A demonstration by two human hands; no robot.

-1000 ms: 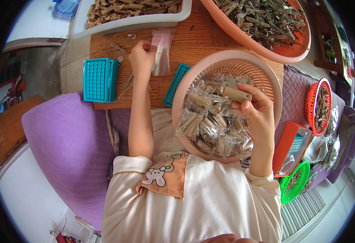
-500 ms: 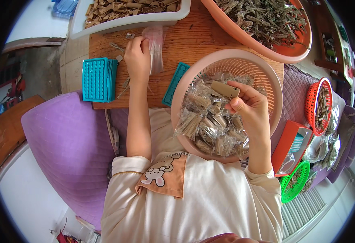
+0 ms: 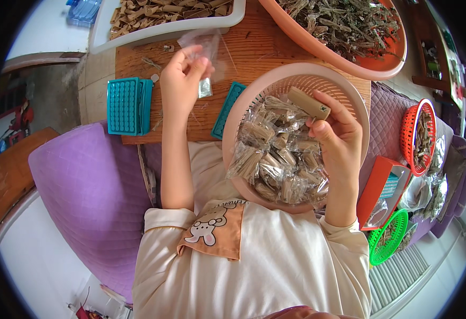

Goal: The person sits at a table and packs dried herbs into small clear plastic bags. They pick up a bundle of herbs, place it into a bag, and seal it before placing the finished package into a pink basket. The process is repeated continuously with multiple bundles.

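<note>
Over the wooden table, my left hand (image 3: pixel 182 74) is closed with its fingertips pinching a clear plastic bag (image 3: pixel 211 42), which looks blurred; a small shiny strip (image 3: pixel 205 87) shows below the fingers. My right hand (image 3: pixel 342 125) grips one end of a flat tan cardboard piece (image 3: pixel 303 101) with a small dark mark at its near end. That piece is held above a pink-beige basket (image 3: pixel 354 90) full of clear plastic packets (image 3: pixel 275 154) containing brown pieces. Just left of the basket lies a teal tray with round bumps (image 3: pixel 227 111).
Teal trays (image 3: pixel 124 106) are stacked at the table's left edge. A white bin (image 3: pixel 190 26) of brown cardboard pieces and an orange basin (image 3: pixel 350 64) of thin bundles stand at the far side. At right are red (image 3: pixel 409 133) and green baskets (image 3: pixel 374 255) and a red box (image 3: pixel 374 196).
My left hand has lifted the clear plastic bag off the table and turned slightly. My right hand has shifted a little right, tilting the cardboard piece.
</note>
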